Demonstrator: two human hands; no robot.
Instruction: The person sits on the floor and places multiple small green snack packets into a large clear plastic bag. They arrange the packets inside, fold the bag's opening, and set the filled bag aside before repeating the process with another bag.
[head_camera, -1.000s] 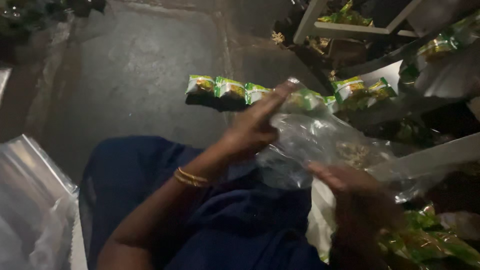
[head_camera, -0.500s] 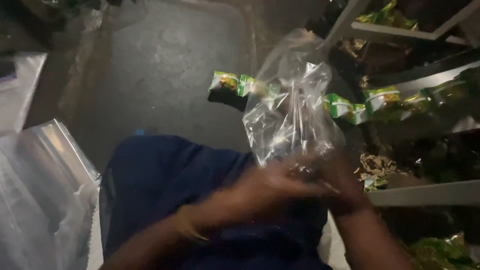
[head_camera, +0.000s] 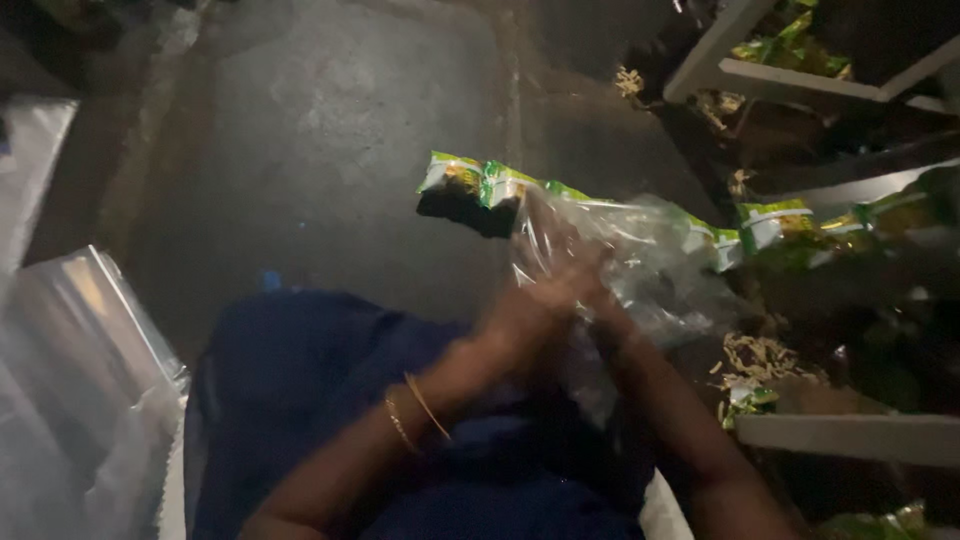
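Both my hands meet on a clear plastic bag (head_camera: 650, 255) in front of me, above my blue-clad lap. My left hand (head_camera: 530, 310), with thin gold bangles at the wrist, grips the bag's lower part. My right hand (head_camera: 598, 300) presses against it from the right, fingers blurred by motion. The bag leans to the right and partly covers a strip of green and yellow snack packets (head_camera: 480, 185) lying on the dark floor. What the bag holds cannot be made out.
A white metal rack (head_camera: 840, 435) stands at the right, with more green packets (head_camera: 790, 225) and loose crumbs on and around its shelves. A heap of clear plastic sheeting (head_camera: 80, 380) lies at the left. Dark concrete floor (head_camera: 300, 130) stretches ahead.
The bag was held upright half a second ago; now it has dropped lower and tilted right. My hands have come together on it, and the view has shifted left.
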